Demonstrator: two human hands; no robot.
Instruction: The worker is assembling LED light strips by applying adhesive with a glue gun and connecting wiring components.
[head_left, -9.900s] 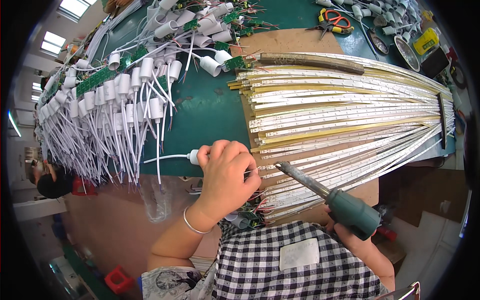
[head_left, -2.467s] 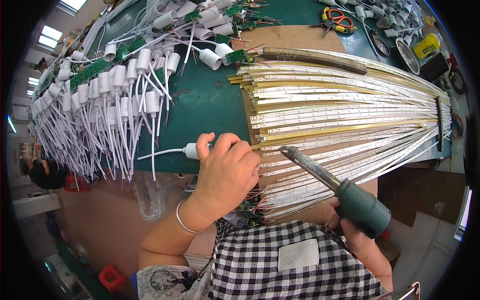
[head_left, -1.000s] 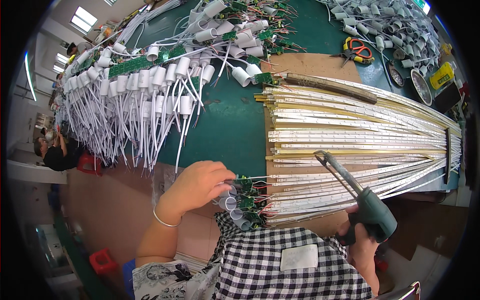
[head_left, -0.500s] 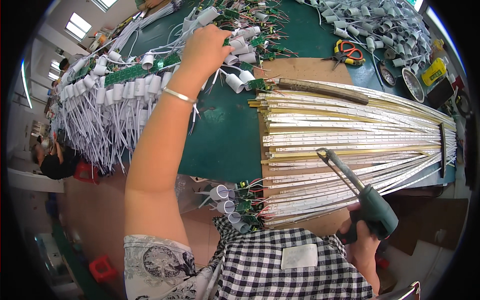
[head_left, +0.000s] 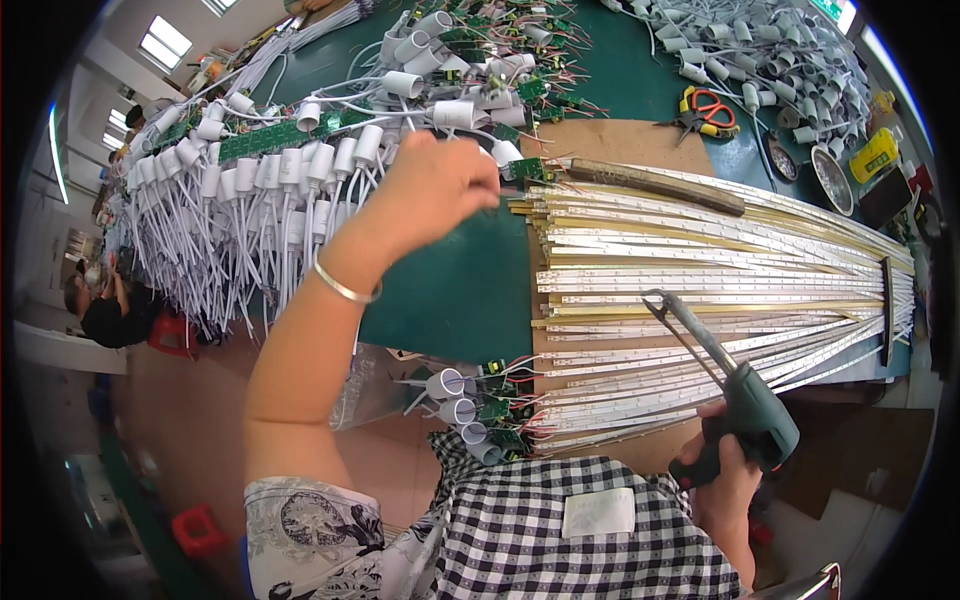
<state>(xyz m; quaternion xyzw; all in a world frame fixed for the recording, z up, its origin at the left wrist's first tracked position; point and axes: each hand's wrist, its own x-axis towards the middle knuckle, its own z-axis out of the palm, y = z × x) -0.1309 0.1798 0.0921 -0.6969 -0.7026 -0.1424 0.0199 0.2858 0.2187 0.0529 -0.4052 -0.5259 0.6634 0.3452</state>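
L hand (head_left: 440,190) was raised over the green mat (head_left: 450,290), forearm extended up from lower left, wrist bent, a thin bangle (head_left: 345,288) at the wrist. Fingers were curled closed near a small green circuit board (head_left: 527,170) at the top L corner of the fanned LED strips (head_left: 700,270); whether they pinched it or a wire could not be told, palm side hidden. R hand (head_left: 725,480) sat low by the checked apron (head_left: 590,530), clenched round the green handle of a soldering iron (head_left: 735,400). Iron angled up-left, tip over the middle strips; contact w/ strips not clear. White end caps w/ wires (head_left: 260,180) lay in rows L of the mat. More caps w/ boards (head_left: 470,415) sat at the near strip ends. Orange-handled scissors (head_left: 705,110) lay beyond the cardboard (head_left: 620,145).
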